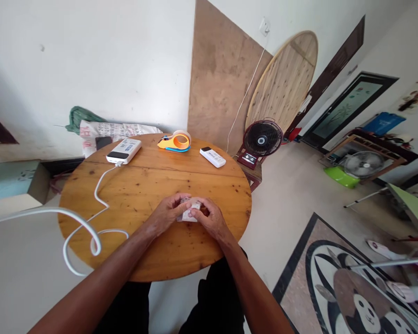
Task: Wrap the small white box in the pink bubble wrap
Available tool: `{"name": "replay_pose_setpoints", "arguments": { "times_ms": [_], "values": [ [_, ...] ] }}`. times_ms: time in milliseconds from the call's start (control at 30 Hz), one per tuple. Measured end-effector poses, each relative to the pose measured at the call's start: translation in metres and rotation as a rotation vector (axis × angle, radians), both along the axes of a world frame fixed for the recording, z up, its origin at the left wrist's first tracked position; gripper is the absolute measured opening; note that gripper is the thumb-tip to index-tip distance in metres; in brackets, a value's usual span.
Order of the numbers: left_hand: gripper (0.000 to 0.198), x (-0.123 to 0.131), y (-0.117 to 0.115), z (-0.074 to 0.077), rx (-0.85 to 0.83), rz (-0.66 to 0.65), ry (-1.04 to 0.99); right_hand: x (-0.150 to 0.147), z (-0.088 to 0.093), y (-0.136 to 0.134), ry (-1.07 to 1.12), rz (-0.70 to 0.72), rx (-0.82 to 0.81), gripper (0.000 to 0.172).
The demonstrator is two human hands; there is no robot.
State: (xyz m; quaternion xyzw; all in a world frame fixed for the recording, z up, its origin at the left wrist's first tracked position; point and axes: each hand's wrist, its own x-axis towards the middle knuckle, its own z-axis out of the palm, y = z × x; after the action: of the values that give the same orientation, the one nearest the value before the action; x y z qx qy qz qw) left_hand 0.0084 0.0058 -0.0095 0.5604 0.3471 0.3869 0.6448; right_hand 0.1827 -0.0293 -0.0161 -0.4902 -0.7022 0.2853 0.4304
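Near the front of the round wooden table (132, 185), both hands hold one small whitish packet (190, 214) with a faint pinkish pattern. Its exact kind cannot be made out. My left hand (169, 211) grips it from the left, thumb across its top and fingers curled around the far side. From the right, my right hand (212, 218) holds it with thumb and fingers bent round its edge. The fingers cover a good part of the packet.
A white power bank (124, 151) with a plugged-in white cable (96, 190) lies at the back left. An orange tape dispenser (176, 141) and a second white device (212, 157) lie along the far side. A black fan (263, 138) stands beyond the right edge.
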Motion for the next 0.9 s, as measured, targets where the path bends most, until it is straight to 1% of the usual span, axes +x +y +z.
{"name": "replay_pose_setpoints", "arguments": {
  "times_ms": [67, 167, 267, 400, 533, 733, 833, 900],
  "values": [
    [0.044, -0.0004, 0.0001, -0.0021, 0.01, -0.005, 0.002, 0.0002, -0.0003, 0.0002, 0.003, 0.009, 0.008, 0.03],
    [0.04, -0.0015, 0.0004, -0.0046, 0.069, -0.016, 0.019, 0.0007, 0.0003, 0.0007, -0.01, 0.026, 0.032, 0.026],
    [0.037, -0.0015, 0.0002, -0.0053, 0.13, 0.014, 0.053, 0.0, 0.0017, 0.0005, -0.037, 0.03, 0.058, 0.024],
    [0.036, 0.0011, 0.0001, -0.0054, 0.161, 0.06, 0.083, -0.002, 0.0031, -0.0008, -0.061, -0.002, 0.085, 0.025],
    [0.037, 0.003, 0.0012, -0.0077, 0.15, 0.07, 0.068, -0.0032, 0.0036, -0.0005, -0.035, -0.014, 0.081, 0.022],
    [0.041, 0.0021, 0.002, -0.0085, 0.039, 0.056, 0.032, -0.0037, 0.0015, 0.0036, 0.001, -0.032, 0.041, 0.018],
    [0.043, 0.0031, 0.0029, -0.0091, 0.043, 0.095, 0.019, -0.004, 0.0005, 0.0057, 0.02, -0.034, 0.019, 0.019],
    [0.041, 0.0042, 0.0041, -0.0103, 0.07, 0.093, 0.013, -0.0041, 0.0003, 0.0063, 0.014, -0.028, 0.013, 0.021]
  ]
}}
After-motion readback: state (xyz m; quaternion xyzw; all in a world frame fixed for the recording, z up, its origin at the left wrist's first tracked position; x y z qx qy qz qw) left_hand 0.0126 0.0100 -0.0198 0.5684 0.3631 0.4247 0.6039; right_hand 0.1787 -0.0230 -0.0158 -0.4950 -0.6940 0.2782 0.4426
